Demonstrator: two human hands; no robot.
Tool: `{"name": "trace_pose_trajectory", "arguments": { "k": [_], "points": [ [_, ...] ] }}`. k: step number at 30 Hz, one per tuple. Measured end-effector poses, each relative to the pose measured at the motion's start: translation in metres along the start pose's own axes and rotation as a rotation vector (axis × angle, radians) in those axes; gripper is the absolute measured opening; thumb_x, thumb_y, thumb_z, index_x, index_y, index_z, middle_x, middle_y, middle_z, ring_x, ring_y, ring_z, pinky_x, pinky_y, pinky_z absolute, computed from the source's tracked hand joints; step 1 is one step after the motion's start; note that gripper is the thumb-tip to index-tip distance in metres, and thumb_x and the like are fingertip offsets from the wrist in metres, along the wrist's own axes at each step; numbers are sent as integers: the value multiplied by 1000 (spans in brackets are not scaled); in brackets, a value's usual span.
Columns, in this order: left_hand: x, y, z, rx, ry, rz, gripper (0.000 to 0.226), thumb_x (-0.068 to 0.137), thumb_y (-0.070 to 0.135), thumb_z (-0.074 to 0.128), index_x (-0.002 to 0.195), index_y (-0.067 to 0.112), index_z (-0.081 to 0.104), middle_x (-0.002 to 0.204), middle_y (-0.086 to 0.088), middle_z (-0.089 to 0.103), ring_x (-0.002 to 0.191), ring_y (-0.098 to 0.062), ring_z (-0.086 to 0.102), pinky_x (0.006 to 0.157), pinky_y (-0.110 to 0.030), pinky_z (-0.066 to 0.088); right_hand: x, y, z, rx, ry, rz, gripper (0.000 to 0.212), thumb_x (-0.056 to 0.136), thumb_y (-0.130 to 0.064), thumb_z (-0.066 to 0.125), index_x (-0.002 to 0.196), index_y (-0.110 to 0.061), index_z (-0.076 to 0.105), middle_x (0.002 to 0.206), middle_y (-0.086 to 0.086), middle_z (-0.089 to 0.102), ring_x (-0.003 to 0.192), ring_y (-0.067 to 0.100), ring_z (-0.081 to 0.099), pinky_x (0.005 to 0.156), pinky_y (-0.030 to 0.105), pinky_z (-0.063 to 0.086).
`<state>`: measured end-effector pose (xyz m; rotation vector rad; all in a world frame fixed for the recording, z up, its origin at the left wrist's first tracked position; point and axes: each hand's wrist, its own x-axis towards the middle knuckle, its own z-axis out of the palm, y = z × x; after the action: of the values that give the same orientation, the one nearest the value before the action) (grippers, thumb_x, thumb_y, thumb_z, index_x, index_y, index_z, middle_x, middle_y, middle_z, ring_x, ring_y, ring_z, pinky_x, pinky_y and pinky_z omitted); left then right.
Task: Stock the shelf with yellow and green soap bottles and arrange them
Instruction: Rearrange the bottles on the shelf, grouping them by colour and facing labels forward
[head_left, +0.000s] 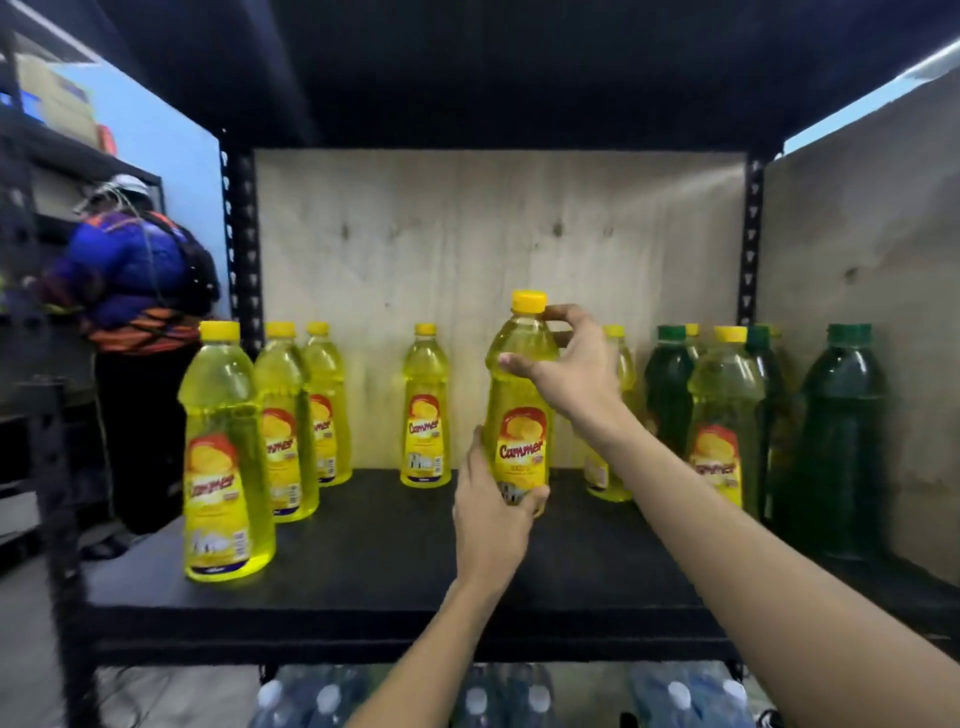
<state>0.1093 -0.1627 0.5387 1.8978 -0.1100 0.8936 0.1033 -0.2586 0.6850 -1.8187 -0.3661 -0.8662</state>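
Both hands (488, 514) gripping yellow bottle (519, 410), upright, cap up

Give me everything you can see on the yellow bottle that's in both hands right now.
The held yellow bottle is clear plastic filled with yellow liquid, has a yellow screw cap and a red-and-yellow "Cammer" label facing the camera. It stands upright near the middle of the black shelf. The left hand wraps its base; the right hand grips its shoulder.

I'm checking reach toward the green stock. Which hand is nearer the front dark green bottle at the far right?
Right. The right hand, gripping the held yellow bottle near its neck, lies closer to the green bottle; the left hand holds its base, farther left.
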Motion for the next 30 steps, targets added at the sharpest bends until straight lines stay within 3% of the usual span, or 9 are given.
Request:
{"name": "trace_pose_trajectory", "arguments": {
  "k": [5,13,20,27,30],
  "points": [
    [34,-47,-35,103,1,-55,109,73,37,85,157,22,16,150,-1,41,139,-22,40,112,-41,38,8,-6,74,-3,-42,8,65,62,-38,91,119,-27,63,118,2,69,114,24,62,92,40,53],
    [77,-101,-63,138,-17,-119,111,75,33,84,158,18,11,155,-5,37,143,-26,34,115,-52,31,28,-10,150,-53,-135,6,73,65,-40,90,129,-21,60,125,8,67,116,29,62,94,40,53],
    [88,-124,-69,144,-73,-169,112,72,33,86,157,19,13,144,-5,47,135,-26,45,111,-48,39,36,5,176,-90,-180,74,66,69,-40,87,126,-19,60,123,9,66,117,31,61,91,34,49],
    [90,-127,-71,172,-136,-168,117,76,33,83,158,19,2,151,-5,39,140,-27,39,113,-48,37,40,8,171,-138,-248,53,76,69,-43,86,130,-17,50,123,12,62,113,33,60,90,43,54],
    [86,-123,-72,171,-154,-178,113,81,29,80,158,18,-2,153,-6,34,142,-26,35,115,-41,34,34,10,168,-131,-258,36,79,69,-45,86,133,-18,47,125,11,62,115,33,60,90,46,54]
  ]
}}
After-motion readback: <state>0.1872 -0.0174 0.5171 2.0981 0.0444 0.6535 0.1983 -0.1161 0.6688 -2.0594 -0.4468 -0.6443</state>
